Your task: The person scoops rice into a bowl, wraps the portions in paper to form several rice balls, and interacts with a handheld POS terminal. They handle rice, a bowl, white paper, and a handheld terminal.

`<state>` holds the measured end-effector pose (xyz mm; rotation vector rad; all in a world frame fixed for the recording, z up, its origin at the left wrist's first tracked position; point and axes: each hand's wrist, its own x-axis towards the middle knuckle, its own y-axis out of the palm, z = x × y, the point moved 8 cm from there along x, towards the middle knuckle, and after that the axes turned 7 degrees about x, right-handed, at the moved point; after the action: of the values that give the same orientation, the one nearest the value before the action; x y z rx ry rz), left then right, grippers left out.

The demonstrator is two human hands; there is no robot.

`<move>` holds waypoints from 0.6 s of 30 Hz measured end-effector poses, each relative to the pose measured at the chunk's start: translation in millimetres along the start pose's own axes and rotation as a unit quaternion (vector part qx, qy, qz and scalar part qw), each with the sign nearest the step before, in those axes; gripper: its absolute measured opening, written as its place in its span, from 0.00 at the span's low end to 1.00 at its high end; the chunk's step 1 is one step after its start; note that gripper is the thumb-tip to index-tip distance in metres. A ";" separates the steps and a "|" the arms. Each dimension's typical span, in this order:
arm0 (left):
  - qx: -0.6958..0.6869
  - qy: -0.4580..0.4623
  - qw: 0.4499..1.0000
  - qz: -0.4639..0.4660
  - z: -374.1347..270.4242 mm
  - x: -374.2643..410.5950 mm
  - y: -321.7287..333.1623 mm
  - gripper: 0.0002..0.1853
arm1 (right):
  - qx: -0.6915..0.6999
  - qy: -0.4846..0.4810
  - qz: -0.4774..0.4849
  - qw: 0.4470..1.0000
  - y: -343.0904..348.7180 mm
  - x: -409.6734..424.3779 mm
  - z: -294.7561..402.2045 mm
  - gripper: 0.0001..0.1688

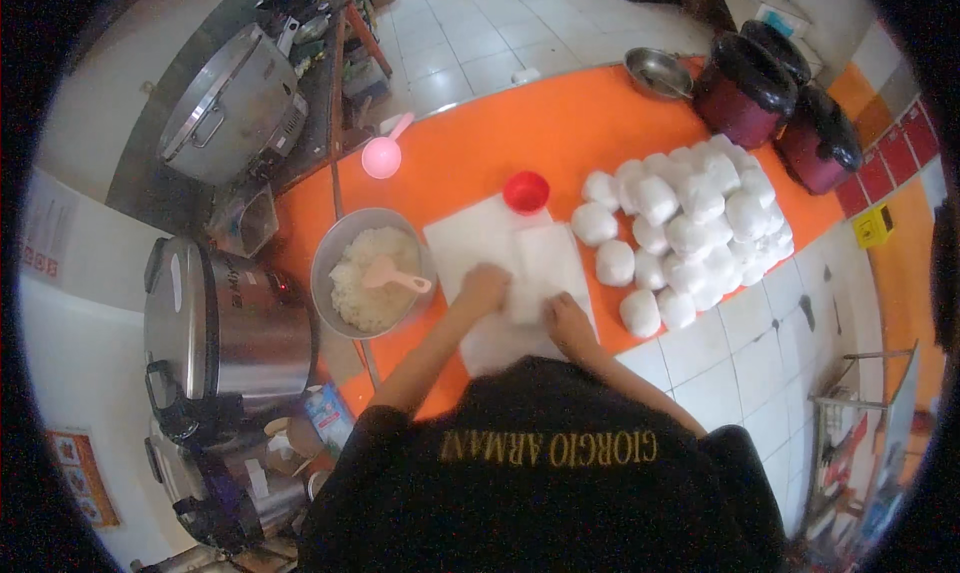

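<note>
A small stack of white paper sheets [469,243] lies on the orange table, with a smaller white folded sheet or packet [536,273] on top. My left hand [486,289], blurred, has its fingers curled at the left edge of that packet. At its lower right edge, my right hand [568,319] grips with bent fingers. Left of the paper is a metal bowl [321,273] of cooked rice [364,310], a pink rice paddle [394,275] resting on the rice. A small red cup [526,192] stands at the paper's far edge.
Many white wrapped bundles [686,235] are piled on the table [480,137] at right. Dark red pots [742,85] and a metal pan [658,74] stand beyond them. A pink ladle [382,156] lies far left. Large rice cookers [262,325] flank the table's left side.
</note>
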<state>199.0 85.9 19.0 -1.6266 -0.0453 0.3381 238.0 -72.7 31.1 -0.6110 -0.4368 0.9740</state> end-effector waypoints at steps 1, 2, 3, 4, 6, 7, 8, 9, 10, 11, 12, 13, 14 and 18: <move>-0.010 0.016 0.998 0.056 -4.7 4.4 -1.5 0.19 | -0.003 -0.032 -0.015 0.999 9.6 -6.8 -12.1 0.15; -0.019 0.028 0.993 0.111 -5.9 4.8 -0.1 0.19 | -0.005 -0.067 -0.029 0.997 13.8 -9.8 -15.2 0.18; -0.032 0.039 0.994 0.101 -3.4 3.0 -1.5 0.19 | 0.017 -0.043 -0.031 0.998 12.0 -8.1 -15.4 0.22; -0.045 0.050 0.994 0.091 -2.0 0.0 0.8 0.19 | 0.037 -0.018 -0.033 0.999 7.3 -7.9 -11.3 0.25; -0.145 0.068 0.984 0.076 -1.9 -6.7 2.9 0.19 | 0.065 0.023 -0.040 0.997 -2.2 -10.0 -6.7 0.30; -0.230 0.072 0.968 0.072 -2.2 -10.9 2.7 0.19 | 0.073 0.038 -0.045 0.996 -6.1 -10.0 -5.9 0.31; -0.314 0.074 0.944 0.067 -2.3 -14.2 2.2 0.18 | 0.081 0.053 -0.050 0.994 -10.0 -10.2 -4.8 0.33; -0.348 0.084 0.931 0.075 -9.9 -17.3 0.2 0.18 | 0.184 0.108 -0.031 0.976 -13.3 -14.2 -3.9 0.32; -0.381 0.096 0.916 0.079 -20.5 -18.1 -9.2 0.17 | 0.284 0.160 -0.014 0.945 -22.1 -17.0 4.6 0.32; -0.414 0.108 0.900 0.083 -32.2 -18.3 -20.2 0.17 | 0.379 0.208 0.003 0.902 -29.5 -20.2 11.7 0.32; -0.416 0.114 0.900 0.065 -39.5 -19.4 -31.1 0.17 | 0.410 0.238 0.007 0.880 -38.7 -22.6 17.3 0.32; -0.420 0.118 0.899 0.049 -45.8 -23.2 -40.0 0.17 | 0.441 0.269 0.013 0.856 -43.8 -26.0 22.2 0.32; -0.424 0.121 0.897 0.032 -52.1 -26.7 -49.0 0.17 | 0.471 0.300 0.019 0.829 -43.0 -30.4 22.8 0.33; -0.334 0.207 0.900 -0.187 -91.6 -34.8 -137.6 0.16 | 0.697 0.229 0.009 0.679 -42.8 -28.6 15.4 0.33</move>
<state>212.1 1.5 164.8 -2.2876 -0.1609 -0.3731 241.5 -110.9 68.6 0.5761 0.7916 0.8474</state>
